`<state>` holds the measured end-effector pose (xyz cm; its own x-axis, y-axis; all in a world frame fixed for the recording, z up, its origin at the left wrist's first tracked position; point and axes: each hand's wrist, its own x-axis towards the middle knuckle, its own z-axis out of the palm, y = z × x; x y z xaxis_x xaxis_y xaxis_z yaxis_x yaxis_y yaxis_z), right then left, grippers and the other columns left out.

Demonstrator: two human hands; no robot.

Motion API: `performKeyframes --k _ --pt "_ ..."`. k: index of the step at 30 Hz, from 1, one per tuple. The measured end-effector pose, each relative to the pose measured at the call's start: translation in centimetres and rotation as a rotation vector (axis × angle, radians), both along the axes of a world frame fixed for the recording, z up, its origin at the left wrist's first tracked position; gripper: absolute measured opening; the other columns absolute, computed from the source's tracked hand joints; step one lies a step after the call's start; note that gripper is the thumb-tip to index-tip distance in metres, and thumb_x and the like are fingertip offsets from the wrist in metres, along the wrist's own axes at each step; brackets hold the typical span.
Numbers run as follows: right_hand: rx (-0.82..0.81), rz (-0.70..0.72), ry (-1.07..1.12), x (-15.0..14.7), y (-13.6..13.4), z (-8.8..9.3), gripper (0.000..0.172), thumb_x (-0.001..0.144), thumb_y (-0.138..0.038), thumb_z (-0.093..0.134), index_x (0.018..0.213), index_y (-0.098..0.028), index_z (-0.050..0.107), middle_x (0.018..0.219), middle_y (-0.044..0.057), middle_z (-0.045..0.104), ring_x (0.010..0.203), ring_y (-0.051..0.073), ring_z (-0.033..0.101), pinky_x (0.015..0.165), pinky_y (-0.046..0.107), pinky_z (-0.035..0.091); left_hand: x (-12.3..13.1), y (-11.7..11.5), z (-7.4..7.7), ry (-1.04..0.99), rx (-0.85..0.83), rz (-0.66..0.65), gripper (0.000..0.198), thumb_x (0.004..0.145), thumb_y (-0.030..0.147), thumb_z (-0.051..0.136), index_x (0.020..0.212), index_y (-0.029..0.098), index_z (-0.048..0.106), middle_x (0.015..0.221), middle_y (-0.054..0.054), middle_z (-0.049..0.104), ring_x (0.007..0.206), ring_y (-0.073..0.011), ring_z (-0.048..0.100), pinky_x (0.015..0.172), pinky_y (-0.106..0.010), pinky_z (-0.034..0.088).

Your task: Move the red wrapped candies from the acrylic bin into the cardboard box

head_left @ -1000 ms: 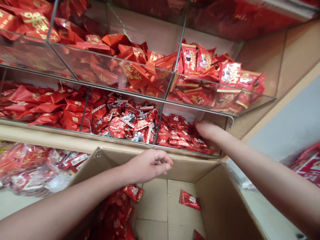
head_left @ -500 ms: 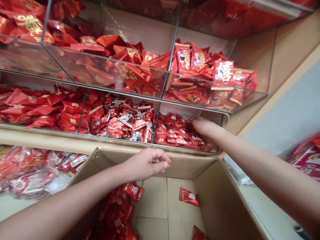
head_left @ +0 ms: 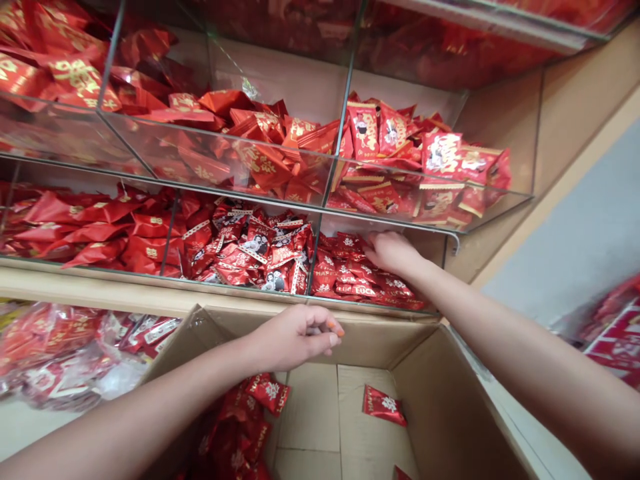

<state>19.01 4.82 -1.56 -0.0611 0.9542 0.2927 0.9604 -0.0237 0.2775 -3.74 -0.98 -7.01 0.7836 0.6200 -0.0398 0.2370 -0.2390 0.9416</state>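
Observation:
My left hand [head_left: 307, 337] hovers above the front of an open cardboard box [head_left: 423, 340], its fingers loosely curled and nothing visible in them. My right hand [head_left: 393, 253] reaches into the lower right shelf compartment, resting on small red packets [head_left: 355, 270] printed "HAPPY" and "LUCK". Its fingers are partly stretched out, their tips against the packets and partly hidden. Inside the box, one matching packet [head_left: 384, 405] lies apart on the right, and a heap of packets [head_left: 235, 427] fills the shadowed left side, partly behind my left forearm.
Clear shelf dividers separate the compartments. Red wrapped packets [head_left: 273, 250] with cartoon figures fill the neighbouring one. A clear-fronted upper tier [head_left: 225, 150] overhangs my right hand. Plastic bags of red packets [head_left: 60, 353] lie left of the box. A metal hook [head_left: 455, 243] hangs at right.
My right hand has moved left and slightly forward over the packets, showing more of itself. My left hand has stayed curled above the box. The view has shifted slightly upward.

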Motion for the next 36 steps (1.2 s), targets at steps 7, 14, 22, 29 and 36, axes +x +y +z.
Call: performKeyframes --k 7,14,22,29,36 --pt "0.150 -0.003 0.016 1.4 -0.6 1.7 0.037 0.085 -0.027 0.028 0.111 -0.013 0.050 0.105 0.014 0.058 0.098 0.025 0.050 0.085 0.034 0.034 -0.1 0.0 0.0 0.014 0.042 -0.010 0.021 0.074 0.033 0.051 0.086 0.016 0.057 0.076 -0.002 0.060 0.068 -0.0113 0.055 0.064 -0.023 0.042" --pt "-0.095 0.025 -0.155 2.3 -1.7 0.4 0.029 0.083 -0.026 0.032 0.091 -0.013 0.056 0.087 0.014 0.063 0.077 0.022 0.058 0.063 0.029 0.040 -0.1 0.0 0.1 0.030 0.078 -0.024 0.020 0.075 0.032 0.049 0.086 0.016 0.057 0.074 -0.002 0.061 0.066 -0.0109 0.054 0.063 -0.023 0.042" --pt "-0.155 0.082 -0.165 2.7 -0.3 -0.2 0.035 0.068 -0.029 0.055 0.100 -0.015 0.050 0.097 0.012 0.060 0.087 0.023 0.056 0.067 0.028 0.040 -0.2 0.0 0.2 0.062 0.061 -0.020 0.021 0.074 0.033 0.051 0.086 0.016 0.057 0.067 0.002 0.055 0.061 -0.0091 0.050 0.060 -0.022 0.040" --pt "-0.072 0.072 -0.218 2.1 1.2 -1.0 0.045 0.064 -0.031 0.061 0.104 -0.014 0.049 0.099 0.014 0.059 0.093 0.027 0.052 0.071 0.033 0.040 -0.1 0.2 0.2 0.073 0.046 -0.021 0.021 0.074 0.033 0.051 0.086 0.016 0.055 0.069 0.001 0.055 0.064 -0.0094 0.050 0.063 -0.023 0.041" --pt "-0.178 0.087 -0.056 2.3 1.6 -0.3 0.033 0.065 -0.029 0.059 0.095 -0.016 0.056 0.100 0.010 0.060 0.088 0.022 0.055 0.068 0.027 0.040 -0.2 0.3 -0.2 0.075 0.058 -0.025 0.022 0.075 0.033 0.050 0.088 0.016 0.054 0.072 0.000 0.057 0.067 -0.0100 0.052 0.064 -0.024 0.042"
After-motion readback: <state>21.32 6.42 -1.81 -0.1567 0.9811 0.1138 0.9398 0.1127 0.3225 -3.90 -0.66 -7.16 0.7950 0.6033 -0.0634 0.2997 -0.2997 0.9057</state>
